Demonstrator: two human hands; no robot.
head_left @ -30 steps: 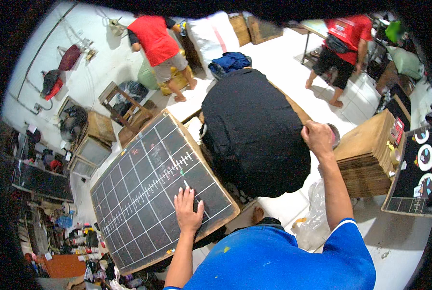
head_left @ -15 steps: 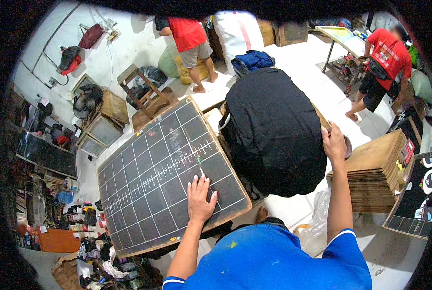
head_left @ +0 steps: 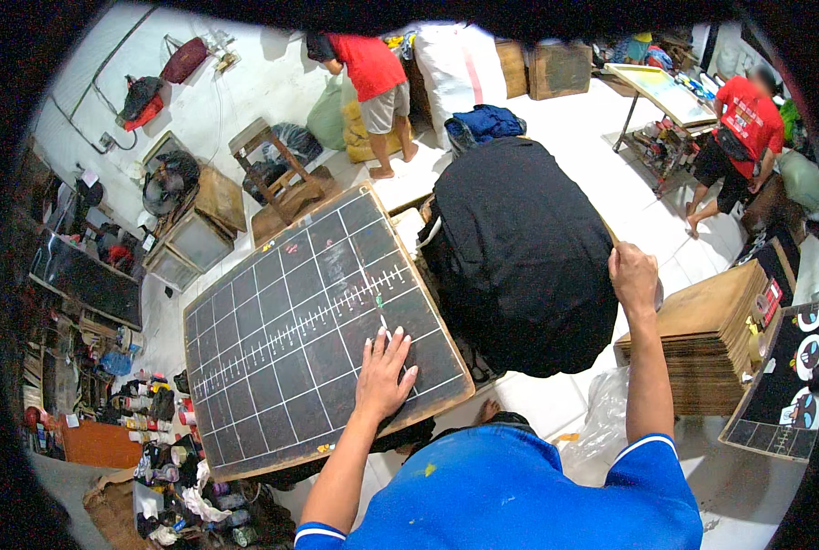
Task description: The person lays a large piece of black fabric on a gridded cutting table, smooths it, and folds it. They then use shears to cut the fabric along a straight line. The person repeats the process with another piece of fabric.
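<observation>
My left hand (head_left: pixel 386 376) lies flat, fingers somewhat spread, on a dark board (head_left: pixel 272 357) with a white grid, a ruler scale and a wooden edge. To its right, a large black cloth (head_left: pixel 528 257) drapes over a support whose wooden edge shows at the far right side. At the cloth's right edge, my right hand (head_left: pixel 635 278) is closed, its fingers curled. Part of a rounded brownish thing (head_left: pixel 659 293) shows beside that hand. What the fingers grip is hidden.
A stack of brown boards (head_left: pixel 693 335) stands at the right, beside a printed black board (head_left: pixel 785 385). Clear plastic (head_left: pixel 602 417) lies near me. Two people in red shirts stand farther off. A wooden stool (head_left: pixel 276 160), a fan (head_left: pixel 168 186) and clutter lie left.
My right hand has gone from extended fingers to a curled grip at the cloth's edge. My left hand has shifted slightly right on the board. The person at the right has straightened somewhat.
</observation>
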